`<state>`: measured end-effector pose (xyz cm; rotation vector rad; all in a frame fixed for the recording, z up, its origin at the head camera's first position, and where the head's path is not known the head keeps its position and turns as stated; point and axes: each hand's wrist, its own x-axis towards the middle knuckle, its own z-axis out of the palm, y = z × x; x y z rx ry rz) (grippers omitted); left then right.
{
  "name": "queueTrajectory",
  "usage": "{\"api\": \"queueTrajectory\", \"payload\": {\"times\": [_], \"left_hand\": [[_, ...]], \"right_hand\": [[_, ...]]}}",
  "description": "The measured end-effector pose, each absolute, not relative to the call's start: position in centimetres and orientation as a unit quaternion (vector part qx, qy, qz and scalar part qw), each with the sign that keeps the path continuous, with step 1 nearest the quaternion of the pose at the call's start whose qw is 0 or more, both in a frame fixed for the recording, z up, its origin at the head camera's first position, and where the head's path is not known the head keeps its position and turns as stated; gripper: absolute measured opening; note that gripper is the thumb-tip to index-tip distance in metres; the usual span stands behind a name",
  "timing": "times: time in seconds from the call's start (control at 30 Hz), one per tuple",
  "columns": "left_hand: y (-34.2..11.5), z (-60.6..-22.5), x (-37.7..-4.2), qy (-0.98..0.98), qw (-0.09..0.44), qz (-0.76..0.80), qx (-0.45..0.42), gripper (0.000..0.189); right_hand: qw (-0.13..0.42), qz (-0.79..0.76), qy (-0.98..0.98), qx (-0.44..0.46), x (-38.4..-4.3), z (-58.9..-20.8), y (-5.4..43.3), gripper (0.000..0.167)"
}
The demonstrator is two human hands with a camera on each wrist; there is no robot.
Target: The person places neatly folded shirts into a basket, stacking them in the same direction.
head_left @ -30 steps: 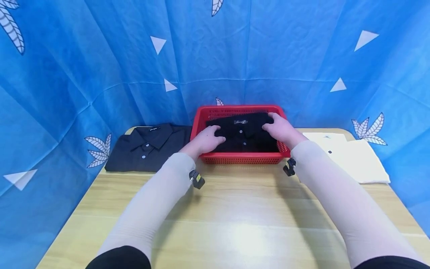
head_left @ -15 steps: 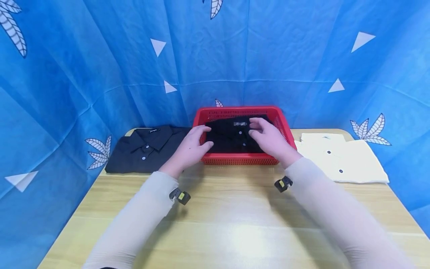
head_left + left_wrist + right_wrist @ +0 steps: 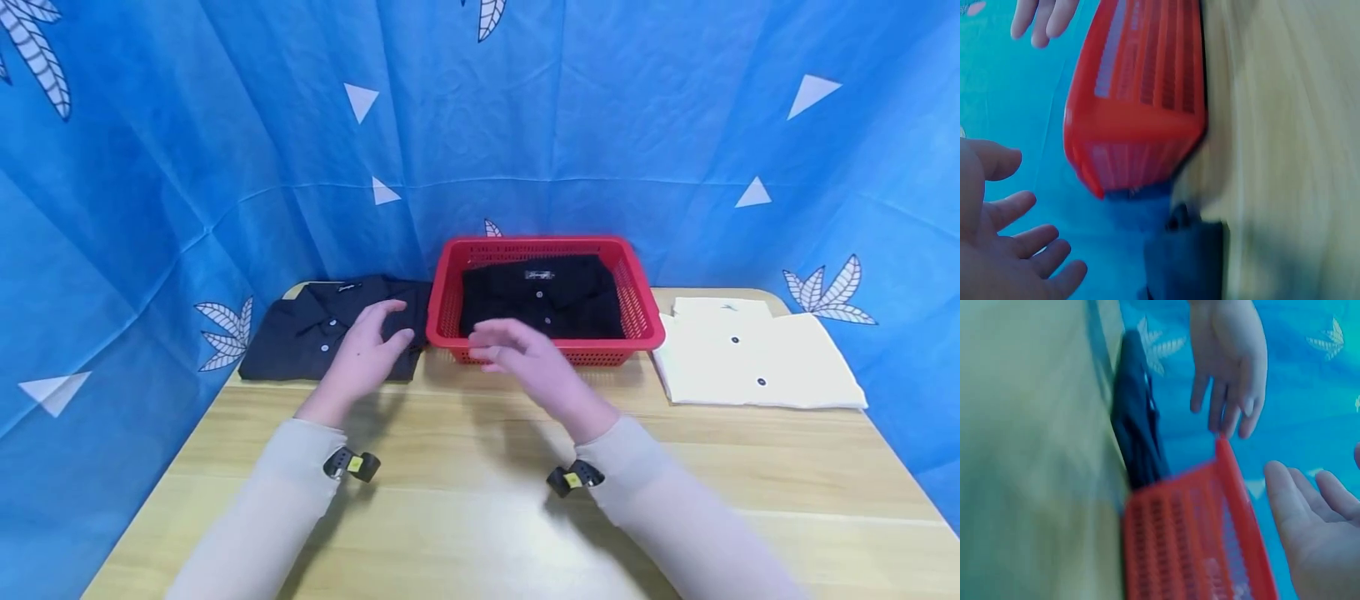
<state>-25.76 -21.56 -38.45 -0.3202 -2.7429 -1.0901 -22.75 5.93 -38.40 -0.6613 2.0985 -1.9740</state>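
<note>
A folded black shirt [image 3: 577, 292] with a collar label and white buttons lies inside the red plastic basket [image 3: 645, 329] at the back of the table. My left hand [image 3: 363, 354] hovers over the right part of another folded dark shirt [image 3: 288, 346], left of the basket, holding nothing. My right hand [image 3: 525, 362] is in front of the basket's near wall, also holding nothing. In the left wrist view the left hand's fingers [image 3: 1029, 240] are spread. The right wrist view has the right hand's fingers [image 3: 1307, 494] extended near the basket rim.
A folded cream shirt [image 3: 757, 358] with dark buttons lies right of the basket. Behind everything hangs a blue curtain [image 3: 480, 108] with leaf and triangle prints. The wooden table [image 3: 465, 517] reaches toward me.
Both hands have left the black shirt in the basket. The left hand moved left and toward me; the right hand moved left and toward me. The black shirt stays in the basket.
</note>
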Motion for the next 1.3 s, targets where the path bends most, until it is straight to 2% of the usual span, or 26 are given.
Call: {"api": "queueTrajectory", "payload": {"times": [0.2, 0.4, 0.67, 0.93, 1.1, 1.3], "left_hand": [[-25.0, -38.7, -25.9, -0.927, 0.073, -0.362, -0.065, 0.052], [-28.7, -38.9, -26.2, -0.937, 0.066, -0.343, -0.024, 0.056], [-32.5, -39.5, -27.3, -0.943, 0.052, -0.322, 0.060, 0.064], [-35.7, -40.8, -29.4, -0.939, 0.097, -0.306, 0.120, 0.068], [-37.3, -41.1, -30.4, -0.933, 0.077, -0.315, 0.153, 0.072], [-39.0, -41.2, -30.4, -0.922, 0.038, -0.334, 0.195, 0.077]], "right_hand": [[0.160, -0.671, 0.688, -0.225, -22.1, -40.6, 2.7, 0.035], [0.219, -0.658, 0.693, -0.197, -22.6, -42.4, 0.4, 0.046], [0.212, -0.637, 0.721, -0.169, -23.8, -43.2, -2.7, 0.058], [0.199, -0.608, 0.754, -0.146, -24.7, -43.3, -5.4, 0.062], [0.161, -0.569, 0.800, -0.105, -25.9, -43.8, -7.1, 0.066], [0.167, -0.562, 0.807, -0.064, -26.6, -43.7, -8.2, 0.070]]}}
